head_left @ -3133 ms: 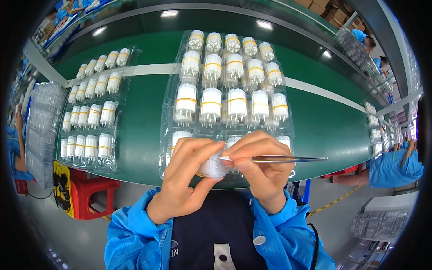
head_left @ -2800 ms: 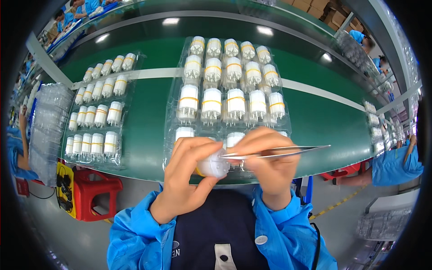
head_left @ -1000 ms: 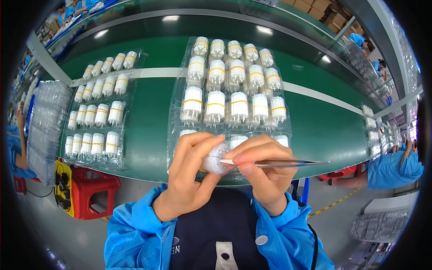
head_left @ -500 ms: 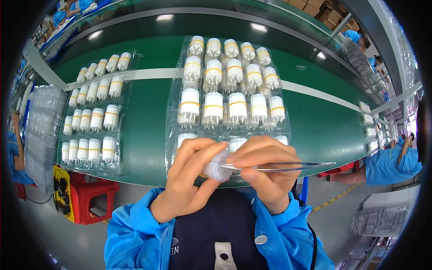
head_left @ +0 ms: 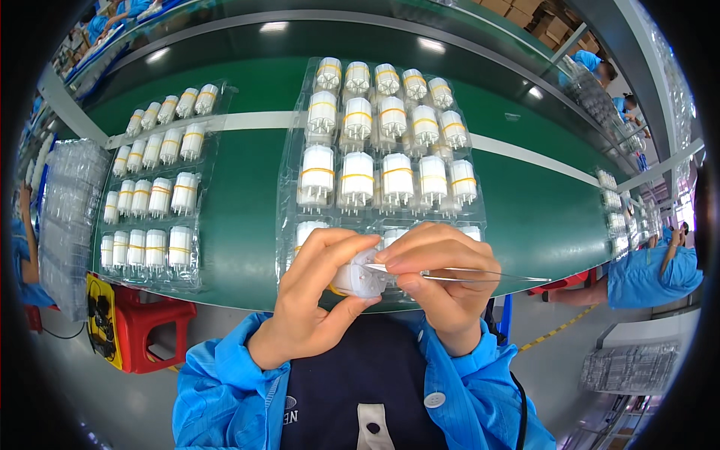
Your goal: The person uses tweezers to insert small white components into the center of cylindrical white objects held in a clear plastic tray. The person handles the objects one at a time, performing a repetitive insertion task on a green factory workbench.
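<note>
My left hand [head_left: 307,300] grips a small white cylindrical part [head_left: 360,274] with a yellow band, its end face turned toward me. My right hand [head_left: 442,289] pinches metal tweezers [head_left: 465,274], whose tips touch the end of that part and whose handles stick out to the right. Both hands hover over the near edge of a clear plastic tray [head_left: 289,202] holding rows of the same white parts with yellow bands [head_left: 357,178].
A second clear tray of white parts [head_left: 154,202] lies on the left of the green table [head_left: 247,195]. A stack of clear trays [head_left: 64,225] stands at the far left, above a red stool [head_left: 154,330]. A person in blue [head_left: 649,274] works at right.
Both hands stay close together on the white part with the tweezers at its end; the left fingers have shifted slightly around the part. The view has moved a little.
</note>
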A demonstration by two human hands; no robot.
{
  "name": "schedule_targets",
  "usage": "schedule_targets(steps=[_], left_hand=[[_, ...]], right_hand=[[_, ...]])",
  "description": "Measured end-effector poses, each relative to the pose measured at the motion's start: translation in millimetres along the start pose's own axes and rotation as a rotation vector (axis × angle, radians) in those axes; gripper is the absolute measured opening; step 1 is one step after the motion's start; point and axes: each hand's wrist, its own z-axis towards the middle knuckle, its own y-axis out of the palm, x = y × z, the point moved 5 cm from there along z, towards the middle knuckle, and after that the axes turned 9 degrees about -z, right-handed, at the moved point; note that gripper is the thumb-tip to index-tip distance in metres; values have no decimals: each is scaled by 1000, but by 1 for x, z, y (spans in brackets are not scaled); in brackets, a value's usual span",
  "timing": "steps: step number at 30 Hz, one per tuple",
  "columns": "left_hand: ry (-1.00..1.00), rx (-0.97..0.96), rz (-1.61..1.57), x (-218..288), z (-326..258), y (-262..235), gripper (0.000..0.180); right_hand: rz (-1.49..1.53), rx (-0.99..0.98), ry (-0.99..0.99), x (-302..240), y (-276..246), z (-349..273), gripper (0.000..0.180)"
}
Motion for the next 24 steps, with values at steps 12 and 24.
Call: schedule_targets(steps=[12, 24], left_hand=[[13, -1, 13, -1, 0, 0, 54], [97, 29, 239, -1, 2, 2, 56]], right_hand=[[21, 39, 42, 2, 0, -3, 14], [-214, -76, -2, -6, 2, 7, 13]])
